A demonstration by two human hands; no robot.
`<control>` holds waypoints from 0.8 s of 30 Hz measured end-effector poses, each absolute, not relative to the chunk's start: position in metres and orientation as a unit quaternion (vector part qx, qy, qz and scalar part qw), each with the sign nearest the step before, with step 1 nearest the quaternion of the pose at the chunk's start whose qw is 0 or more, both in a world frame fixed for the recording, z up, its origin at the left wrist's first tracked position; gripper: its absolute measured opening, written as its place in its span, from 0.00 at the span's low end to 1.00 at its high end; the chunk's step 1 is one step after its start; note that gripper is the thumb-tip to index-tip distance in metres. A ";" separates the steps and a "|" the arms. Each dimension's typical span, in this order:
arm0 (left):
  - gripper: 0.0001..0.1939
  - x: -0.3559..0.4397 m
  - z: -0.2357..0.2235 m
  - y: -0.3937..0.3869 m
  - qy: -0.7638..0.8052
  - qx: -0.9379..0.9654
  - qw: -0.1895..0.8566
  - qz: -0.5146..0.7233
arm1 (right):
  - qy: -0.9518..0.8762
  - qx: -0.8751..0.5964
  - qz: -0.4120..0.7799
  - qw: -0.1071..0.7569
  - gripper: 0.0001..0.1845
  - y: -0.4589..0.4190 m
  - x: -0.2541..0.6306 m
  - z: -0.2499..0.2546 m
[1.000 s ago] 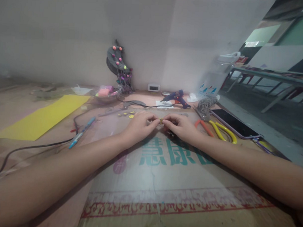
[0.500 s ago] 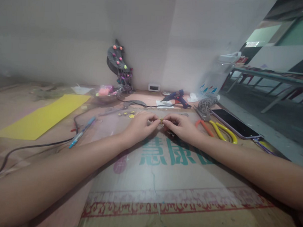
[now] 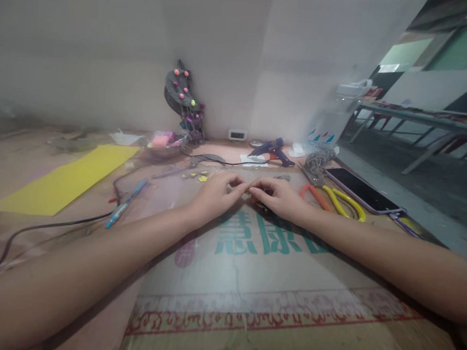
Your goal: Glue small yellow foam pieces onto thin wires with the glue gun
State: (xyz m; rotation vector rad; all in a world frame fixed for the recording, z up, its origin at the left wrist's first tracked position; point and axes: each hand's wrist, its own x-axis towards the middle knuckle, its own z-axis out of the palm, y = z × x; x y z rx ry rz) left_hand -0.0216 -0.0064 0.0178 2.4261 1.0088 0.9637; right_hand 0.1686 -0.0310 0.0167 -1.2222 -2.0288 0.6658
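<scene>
Pale wall (image 3: 107,58) up at the back, printed board (image 3: 291,279) laid out below, and all the action sits dead centre: left hand (image 3: 217,194) and right hand (image 3: 276,194) meet tip to tip above the board. Thumb and forefinger on each side pinch a tiny yellowish piece (image 3: 248,189), caught right between them; it's mostly covered, so its exact shape I can't call. Small yellow cutouts (image 3: 202,179) lie just beyond the left hand. Good technique here, I'd say: a light pinch at the edges, wrists low and steady, both sides pressing evenly so nothing this small creases or slips. And the lettering! Big green characters (image 3: 237,239) on the near side, 慧 and 康 by my reading, another partly hidden under the right forearm (image 3: 361,240). Over on the bottle (image 3: 341,110), printed sailboats (image 3: 326,138), the words beneath too blurred to read.
</scene>
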 end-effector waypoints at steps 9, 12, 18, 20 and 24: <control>0.11 -0.022 0.017 -0.006 0.352 0.856 0.170 0.338 | -0.780 -0.465 0.252 0.335 0.13 -0.030 0.170 0.015; 0.12 -0.022 0.017 -0.005 0.347 0.859 0.166 0.339 | -0.785 -0.457 0.250 0.336 0.13 -0.030 0.170 0.014; 0.13 -0.022 0.017 -0.005 0.340 0.859 0.171 0.343 | -0.791 -0.455 0.236 0.335 0.13 -0.030 0.169 0.015; 0.13 -0.022 0.017 -0.006 0.344 0.859 0.170 0.340 | -0.790 -0.457 0.238 0.332 0.13 -0.030 0.169 0.016; 0.14 -0.022 0.016 -0.005 0.347 0.859 0.167 0.338 | -0.784 -0.463 0.249 0.330 0.13 -0.031 0.169 0.017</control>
